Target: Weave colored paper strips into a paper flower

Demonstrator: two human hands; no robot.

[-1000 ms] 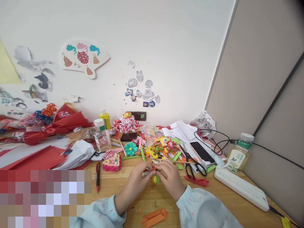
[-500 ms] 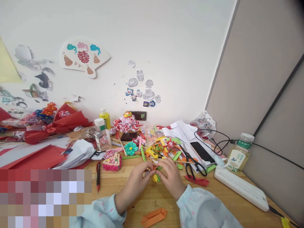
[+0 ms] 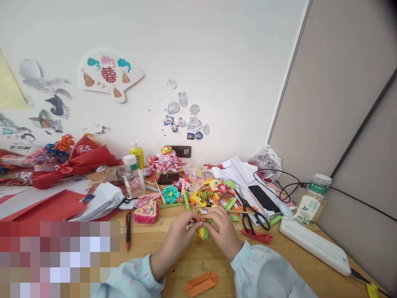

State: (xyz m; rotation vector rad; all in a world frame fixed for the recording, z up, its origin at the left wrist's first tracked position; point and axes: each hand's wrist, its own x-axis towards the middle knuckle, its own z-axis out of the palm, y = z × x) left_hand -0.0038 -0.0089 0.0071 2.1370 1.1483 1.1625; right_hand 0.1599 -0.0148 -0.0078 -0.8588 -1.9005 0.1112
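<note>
Nearest, in front of the small folded paper piece, one orange folded strip lies on the surface. The left hand and right hand meet on the piece, and each grip is pinched on it just above the surface. The step in hand looks like pressing or tucking a fold, which calls for fingertip care. Left of the piece lies one pen; right of it is one pair of scissors. Beyond it stand two bottles, a clear bottle and a yellow bottle, with one phone further right.
</note>
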